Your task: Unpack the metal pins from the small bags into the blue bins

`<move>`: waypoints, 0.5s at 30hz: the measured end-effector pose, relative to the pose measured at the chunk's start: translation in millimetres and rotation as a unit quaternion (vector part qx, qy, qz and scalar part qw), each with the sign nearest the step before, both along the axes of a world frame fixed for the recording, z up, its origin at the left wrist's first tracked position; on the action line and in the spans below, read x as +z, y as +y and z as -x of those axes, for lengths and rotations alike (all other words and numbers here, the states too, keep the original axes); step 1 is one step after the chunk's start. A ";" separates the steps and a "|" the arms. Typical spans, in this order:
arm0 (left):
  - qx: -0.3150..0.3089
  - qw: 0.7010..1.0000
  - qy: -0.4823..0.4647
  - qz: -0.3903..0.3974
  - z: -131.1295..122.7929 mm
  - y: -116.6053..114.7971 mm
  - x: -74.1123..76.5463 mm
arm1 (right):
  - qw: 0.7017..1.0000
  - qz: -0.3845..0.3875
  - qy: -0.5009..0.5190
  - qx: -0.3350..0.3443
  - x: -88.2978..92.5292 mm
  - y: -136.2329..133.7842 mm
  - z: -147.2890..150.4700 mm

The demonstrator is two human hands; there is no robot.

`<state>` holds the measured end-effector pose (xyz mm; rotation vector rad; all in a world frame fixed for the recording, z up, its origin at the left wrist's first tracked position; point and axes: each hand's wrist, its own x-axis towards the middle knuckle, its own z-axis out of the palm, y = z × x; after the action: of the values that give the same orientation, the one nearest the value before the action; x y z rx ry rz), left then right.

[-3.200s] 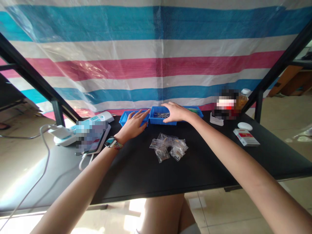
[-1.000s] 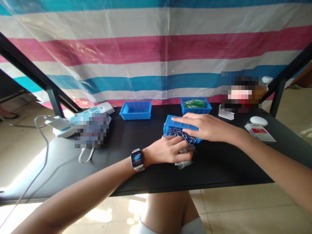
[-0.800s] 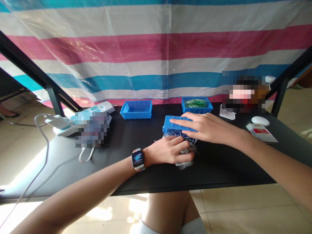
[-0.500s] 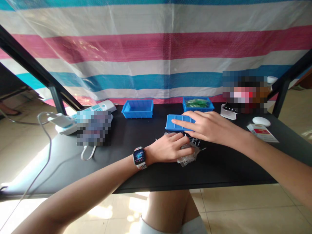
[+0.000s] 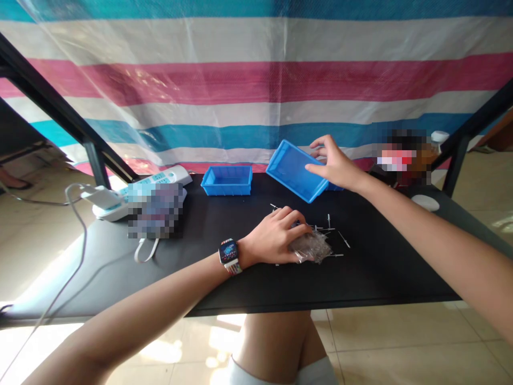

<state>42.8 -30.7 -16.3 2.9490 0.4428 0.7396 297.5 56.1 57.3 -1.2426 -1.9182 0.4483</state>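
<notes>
My right hand [image 5: 334, 166] grips the edge of a small blue plastic bin [image 5: 296, 171], thumb on the inner side. The bin is raised off the table and tilted, its hollow side turned toward me with nothing in it. On the tabletop my left hand [image 5: 282, 235], with a watch at the wrist, curls its fingers over a crumpled clear plastic bag [image 5: 315, 247]. Loose pop rivets [image 5: 343, 239], thin and silvery, lie around the bag and by the fingers. Some are partly hidden beneath the hand and bag.
Another blue bin [image 5: 226, 184] stands at the back of the black table [image 5: 360, 283]. A power strip [image 5: 158, 179] with a cable sits at the left beside a blurred object. To the right are a white rounded object [image 5: 425, 203] and a capped bottle [image 5: 438, 140].
My right hand has lifted the blue bin up and tipped it from upside down to hollow side toward me, uncovering rivets. My left hand has stayed at the bag.
</notes>
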 end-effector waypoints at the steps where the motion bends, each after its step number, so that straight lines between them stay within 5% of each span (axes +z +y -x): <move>1: 0.000 1.000 -0.004 0.006 -0.1 0.0 0.5 | 0.998 0.043 0.037 0.002 0.4 14.6 3.3; 5: 0.002 1.000 -0.022 0.015 -0.1 -0.6 1.9 | 0.984 0.146 0.097 0.019 9.1 59.6 20.9; 9: 0.013 0.999 -0.031 0.020 0.8 -1.3 3.7 | 0.980 0.193 0.039 0.037 9.3 81.6 35.1; 15: 0.020 0.999 -0.039 0.015 2.8 -2.9 5.4 | 0.979 0.144 -0.144 0.017 -12.2 95.7 46.6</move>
<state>39.9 -33.7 -10.9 2.8807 0.5037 0.8415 250.9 151.8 45.1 -1.5317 -2.1765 0.6071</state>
